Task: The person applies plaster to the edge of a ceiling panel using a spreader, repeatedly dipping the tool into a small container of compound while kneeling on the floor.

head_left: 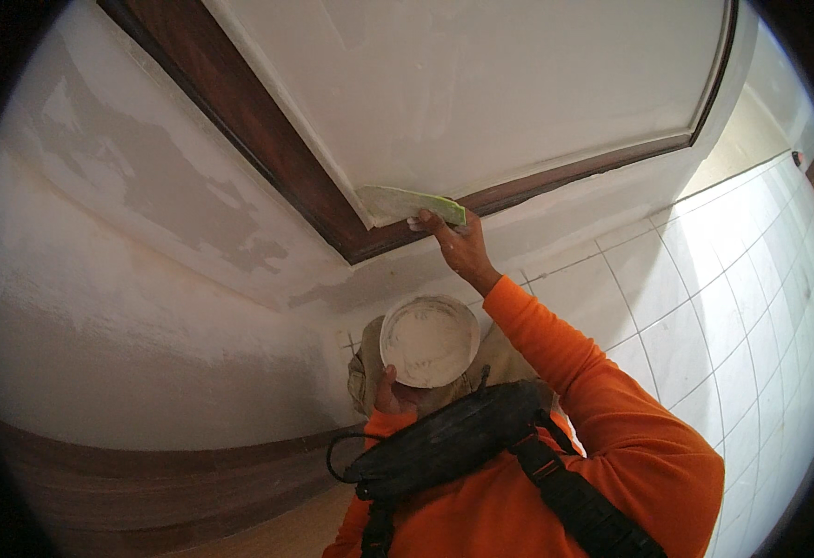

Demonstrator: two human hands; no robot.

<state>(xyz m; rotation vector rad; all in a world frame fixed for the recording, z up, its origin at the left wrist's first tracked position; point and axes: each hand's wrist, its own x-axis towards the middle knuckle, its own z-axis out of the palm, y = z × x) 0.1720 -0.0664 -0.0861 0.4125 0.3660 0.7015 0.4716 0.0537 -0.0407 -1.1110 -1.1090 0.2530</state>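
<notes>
Head view: A white panel (519,84) set in a dark wood frame (249,121) spans the top. Below the frame's near corner, a round bowl (426,384) of pale paste (430,335) sits in the left hand (394,398), thumb at the rim, other fingers largely hidden. Inside that corner, a green scraper (402,202) extends leftward from the nearer right hand (461,244), long axis roughly sideways, fingers closed around its right end.

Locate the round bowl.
In the head view, the bowl is just below centre, the left hand at its lower-left rim, the dark wooden frame's corner up and left.
</notes>
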